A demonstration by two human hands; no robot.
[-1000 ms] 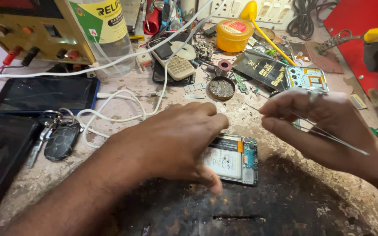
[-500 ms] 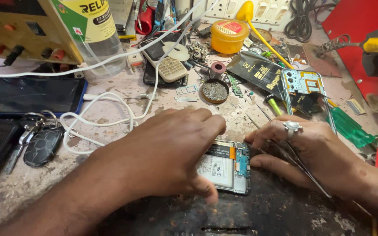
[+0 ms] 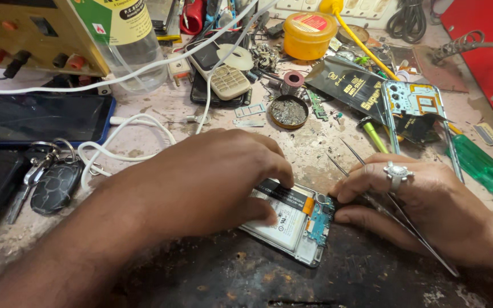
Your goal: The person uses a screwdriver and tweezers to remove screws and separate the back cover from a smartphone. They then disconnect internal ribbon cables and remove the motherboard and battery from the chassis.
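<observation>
Bench: worn, stained work surface (image 3: 161, 108), pale and gritty at the back, dark mat (image 3: 315, 279) at the front edge. Lying on it: opened phone (image 3: 292, 219) on the mat; key bunch (image 3: 49, 177) and dark tablet (image 3: 41, 117) at left; white cable (image 3: 121, 134); keypad phone (image 3: 223, 77); small round tin (image 3: 289, 111); yellow jar (image 3: 309, 34); green-handled screwdriver (image 3: 480, 165) at right

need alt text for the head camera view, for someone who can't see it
Two bare hands work on an opened phone lying on a cluttered repair bench: the left hand presses on it, and the right hand, wearing a ring, holds tweezers at its blue circuit board. Around them lie keys, a white cable, a keypad phone and a yellow tub.
</observation>
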